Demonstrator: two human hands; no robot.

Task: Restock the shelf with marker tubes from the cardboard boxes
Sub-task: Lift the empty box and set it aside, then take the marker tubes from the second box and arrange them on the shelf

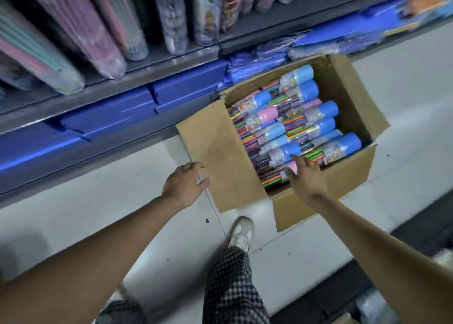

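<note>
Two bare arms reach from the bottom corners of the frame toward an open cardboard box [323,196] that stands on a pale tiled floor [103,215] at centre right. A grey shelf [137,88] runs across the upper left, with blue packages [107,117] stacked beneath its edge and tall wrapped packs [171,19] leaning on the level above; motion blur smears them, so their contents cannot be read.

Inside the box lie marker tubes [289,127], stacked on their sides in rows with blue and pink caps pointing to the upper right.

At centre, the left hand [183,186] hangs over the floor just beside the box's opened flap [218,152], fingers loosely curled and holding nothing; whether its fingertips touch the flap is unclear. The right hand [306,176] is spread, fingers straight and apart, over the near end of the tubes, gripping none of them; contact cannot be judged.

Below, a leg in checked trousers [230,284] and a light shoe [241,233] stand on the floor. Dark shapes at the lower right corner are cut off and unreadable
</note>
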